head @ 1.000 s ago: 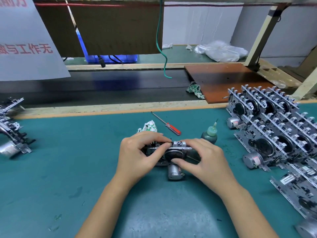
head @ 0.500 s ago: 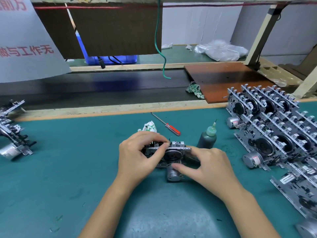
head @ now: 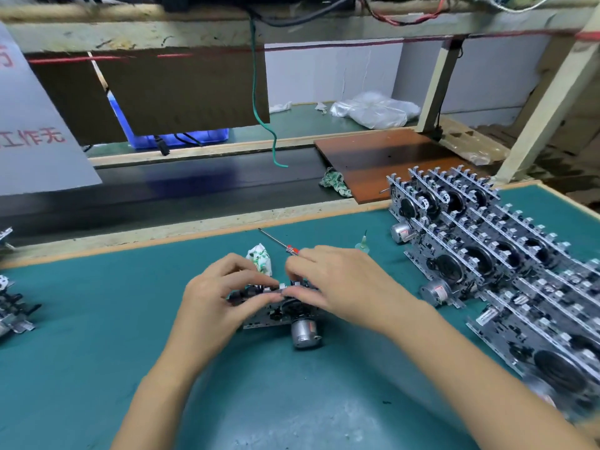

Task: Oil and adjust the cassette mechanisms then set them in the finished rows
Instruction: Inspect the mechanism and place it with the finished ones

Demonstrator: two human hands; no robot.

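Cassette mechanism (head: 276,315) lay mid-worktop (head: 97,319), pinched by left hand (head: 214,303) and right hand (head: 344,287), apparently mid-adjustment; next, the finished rows (head: 487,254) by the right edge.

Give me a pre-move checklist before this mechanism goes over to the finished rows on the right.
1. Hold on the part: ok. The left hand and right hand both pinch the grey metal cassette mechanism with the round silver motor on the green mat.
2. Adjustment finished: cannot tell; fingers cover the top edge.
3. Oiling done: cannot tell. Only the pale needle tip of the oil bottle shows behind the right hand.
4. Red-handled screwdriver out of the way: ok, it lies behind the hands.
5. Room in the finished rows of metal mechanisms: cannot tell; their near end is blurred.
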